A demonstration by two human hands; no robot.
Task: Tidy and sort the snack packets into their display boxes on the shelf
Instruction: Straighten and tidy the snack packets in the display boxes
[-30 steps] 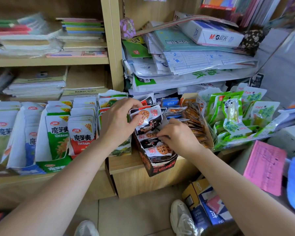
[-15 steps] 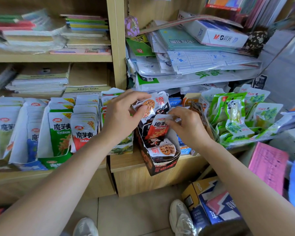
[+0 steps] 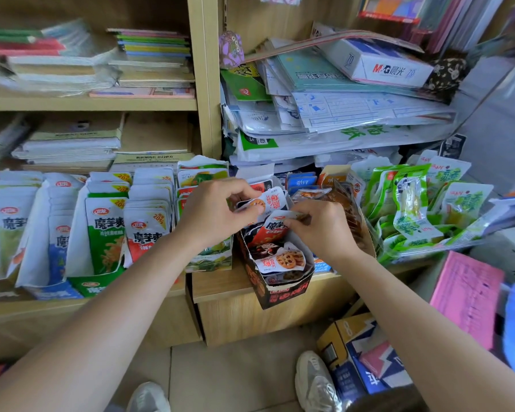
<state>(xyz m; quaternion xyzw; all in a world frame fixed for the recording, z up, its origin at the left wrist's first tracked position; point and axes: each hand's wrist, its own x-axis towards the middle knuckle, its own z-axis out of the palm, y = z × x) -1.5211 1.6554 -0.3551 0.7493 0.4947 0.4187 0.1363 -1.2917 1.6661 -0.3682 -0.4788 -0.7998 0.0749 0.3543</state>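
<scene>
- Across the whole view, a wooden shelf (image 3: 204, 84) with a lower ledge at the front.
- On the upper right, a sagging pile of papers (image 3: 339, 114) in plastic sleeves, with a white carton (image 3: 378, 66) tilted on top, overhanging the snacks below.
- On the upper left, flat stacks of notebooks (image 3: 72, 144).
- Along the ledge on the left, rows of white packets (image 3: 107, 227) upright in their boxes, packed side by side.
- At the right end, a loose heap of green packets (image 3: 411, 203), leaning at all angles.
- Between the two, at the ledge's front edge, a black display box (image 3: 280, 289), tilted forward and overhanging the edge, with packets inside and a round-slice packet (image 3: 283, 258) at the front.
- Just behind and right of it, brown packets (image 3: 348, 209), partly hidden by the right wrist.
- On the floor below, a cardboard box (image 3: 360, 352) and a pale shoe (image 3: 315, 382); off to the right, a pink sheet (image 3: 467, 295).
- Left hand (image 3: 211, 215): fingers curled, thumb and fingertips pinching a white packet (image 3: 265, 203) above the back of the black box.
- Right hand (image 3: 324, 227): fingers curled, pinching the top edge of a red packet (image 3: 275, 230) upright in the black box.
</scene>
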